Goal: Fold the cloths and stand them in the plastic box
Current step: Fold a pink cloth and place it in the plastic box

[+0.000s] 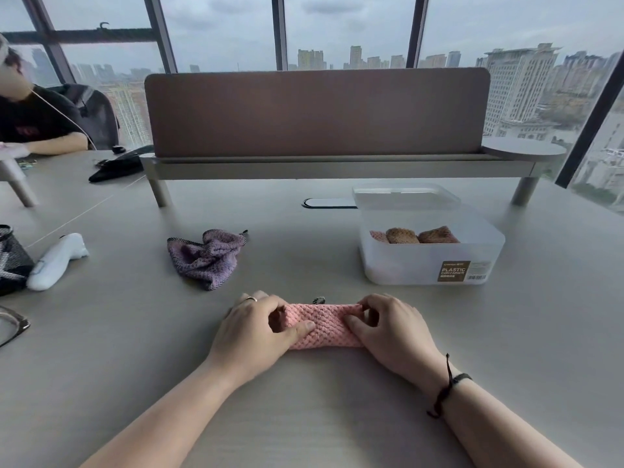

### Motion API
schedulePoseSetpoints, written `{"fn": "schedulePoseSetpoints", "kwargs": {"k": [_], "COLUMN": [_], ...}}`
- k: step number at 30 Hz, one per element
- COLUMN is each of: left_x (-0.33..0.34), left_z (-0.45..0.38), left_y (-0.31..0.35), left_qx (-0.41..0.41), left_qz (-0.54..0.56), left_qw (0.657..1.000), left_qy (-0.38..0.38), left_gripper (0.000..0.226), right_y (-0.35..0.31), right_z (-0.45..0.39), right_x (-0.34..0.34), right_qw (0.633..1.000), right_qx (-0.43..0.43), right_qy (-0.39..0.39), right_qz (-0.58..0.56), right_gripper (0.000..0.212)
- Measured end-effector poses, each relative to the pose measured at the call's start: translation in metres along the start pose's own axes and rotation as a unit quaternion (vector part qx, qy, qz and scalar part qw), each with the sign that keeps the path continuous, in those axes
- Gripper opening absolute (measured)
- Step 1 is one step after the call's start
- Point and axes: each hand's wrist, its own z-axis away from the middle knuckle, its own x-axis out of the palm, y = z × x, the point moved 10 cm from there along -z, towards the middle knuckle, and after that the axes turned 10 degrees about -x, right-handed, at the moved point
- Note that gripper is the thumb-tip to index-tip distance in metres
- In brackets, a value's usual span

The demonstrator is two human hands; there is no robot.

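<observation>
Because the pink waffle-weave cloth (320, 325) is soft and limp, we judge it will sag or spring open the moment either end is let go, so both ends want holding at once. It lies on the near middle of the grey desk (337, 400), folded down to a narrow band running left to right. Our left hand (251, 332) curls over its left end, thumb laid along the near face and fingers hooked over the far edge; our right hand (388, 332) pinches the right end in the same way. Neither hand is slack.

The cloth looks light and thick enough to stand on an edge once folded short, though we expect it to need neighbours to lean on. The plastic box (432, 261) sits on the far right, well apart from the hands, its lid (405, 194) propped behind it. Three folded cloths, one pink and two brown (401, 235), already stand along its far side, leaving room nearer us. A crumpled purple cloth (206, 256) waits to the far left of the hands, untouched. For the carry, we would grip across the folded layers, not one loose edge.
</observation>
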Motion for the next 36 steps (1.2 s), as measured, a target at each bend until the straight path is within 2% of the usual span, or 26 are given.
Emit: {"fn": "schedulePoseSetpoints", "kwargs": {"k": [5, 8, 11, 14, 16, 18, 21, 24, 26, 32, 34, 36], "left_x": [-0.002, 0.006, 0.014, 0.017, 0.019, 0.019, 0.013, 0.004, -0.001, -0.012, -0.005, 0.004], "left_z": [0.001, 0.002, 0.000, -0.002, -0.003, -0.007, -0.023, -0.046, -0.066, -0.133, -0.150, -0.164], "left_y": [0.004, 0.008, 0.009, 0.013, 0.021, 0.033, 0.060, 0.098, 0.128, 0.219, 0.241, 0.255], "left_qx": [0.000, 0.002, -0.013, -0.061, -0.093, -0.108, -0.078, -0.028, 0.004, 0.115, 0.148, 0.176], "left_qz": [0.062, 0.144, 0.299, 0.448, 0.497, 0.509, 0.478, 0.392, 0.356, 0.155, 0.053, -0.032], "left_qw": [0.998, 0.987, 0.943, 0.872, 0.840, 0.829, 0.850, 0.896, 0.911, 0.965, 0.968, 0.963], "left_qy": [-0.013, -0.074, -0.145, -0.187, -0.199, -0.205, -0.209, -0.205, -0.208, -0.176, -0.194, -0.203], "left_gripper": [0.036, 0.033, 0.038, 0.035, 0.038, 0.038, 0.051, 0.058, 0.059, 0.030, 0.019, 0.016], "right_y": [-0.003, -0.005, -0.005, -0.006, -0.004, -0.004, -0.001, 0.010, 0.019, 0.034, 0.036, 0.037], "right_z": [0.003, 0.010, 0.016, 0.020, 0.024, 0.028, 0.032, 0.026, 0.014, -0.046, -0.069, -0.090], "right_x": [0.001, -0.003, -0.008, -0.011, -0.010, -0.007, -0.009, -0.034, -0.058, -0.126, -0.134, -0.132], "right_qw": [1.000, 0.999, 0.989, 0.959, 0.931, 0.903, 0.895, 0.909, 0.921, 0.963, 0.980, 0.983], "right_qx": [-0.026, -0.025, -0.018, -0.012, 0.004, 0.013, 0.017, 0.014, 0.002, -0.009, -0.013, -0.017], "right_qy": [-0.009, -0.008, 0.000, 0.007, -0.007, -0.036, -0.061, -0.025, 0.000, 0.065, 0.047, 0.021], "right_qz": [-0.004, -0.045, -0.148, -0.282, -0.366, -0.427, -0.441, -0.415, -0.390, -0.261, -0.195, -0.183], "right_gripper": [0.027, 0.023, 0.017, 0.014, 0.019, 0.033, 0.048, 0.032, 0.021, 0.024, 0.022, 0.019]}}
